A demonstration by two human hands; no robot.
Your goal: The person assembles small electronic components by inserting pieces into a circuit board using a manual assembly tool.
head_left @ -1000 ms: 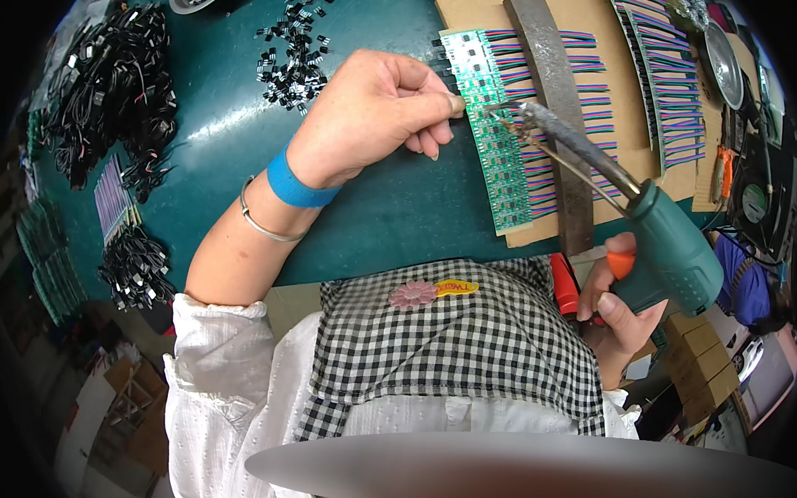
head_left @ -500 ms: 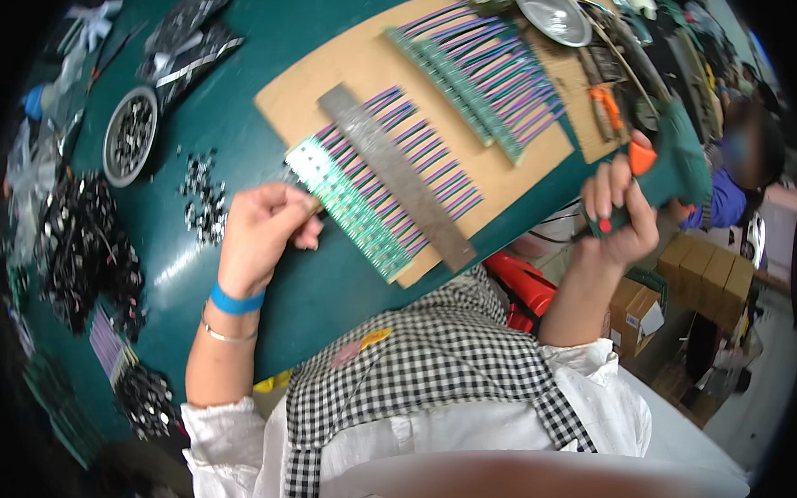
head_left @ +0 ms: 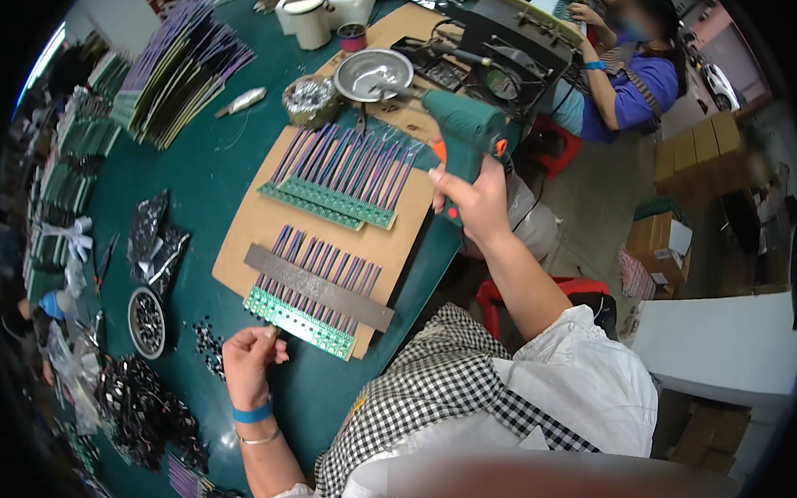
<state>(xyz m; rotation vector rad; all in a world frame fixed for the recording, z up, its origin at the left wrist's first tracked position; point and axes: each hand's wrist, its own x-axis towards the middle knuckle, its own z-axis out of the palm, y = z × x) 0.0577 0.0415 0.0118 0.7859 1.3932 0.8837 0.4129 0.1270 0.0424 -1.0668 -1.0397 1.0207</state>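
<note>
Gripping the handle of a teal heat gun with orange trigger (head_left: 460, 128), right hand (head_left: 475, 199) sits upper centre of frame, nozzle aimed left at a round metal dish (head_left: 372, 74). Left hand (head_left: 250, 360), lower left, fingers closed, pinching the corner of a green circuit-board strip with coloured wires (head_left: 301, 320). Grey flat metal bar (head_left: 318, 287) lies across those wires, all on a brown cardboard sheet (head_left: 250, 231) on the green table (head_left: 199, 181).
</note>
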